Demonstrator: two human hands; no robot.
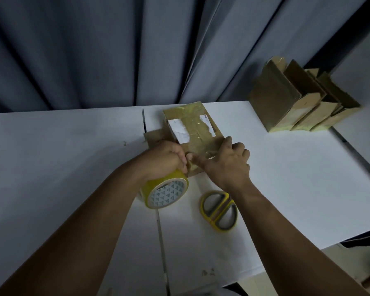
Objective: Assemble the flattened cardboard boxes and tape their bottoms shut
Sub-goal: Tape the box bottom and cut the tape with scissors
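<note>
A small brown cardboard box (192, 124) stands on the white table (62, 146), its top face covered with shiny tape strips and a torn white label. My left hand (165, 157) grips a yellow tape roll (165, 192) at the box's near left corner. My right hand (224, 165) lies on the box's near edge, thumb stretched left along the tape toward the left hand, fingers curled over the right corner. Whether the tape strip still joins the roll is hidden by the hands.
Yellow-handled scissors (219, 211) lie on the table just below my right wrist. Several assembled cardboard boxes (297, 101) stand in a row at the table's back right corner. A grey curtain (115, 50) hangs behind the table. Table edges run along the right and near right.
</note>
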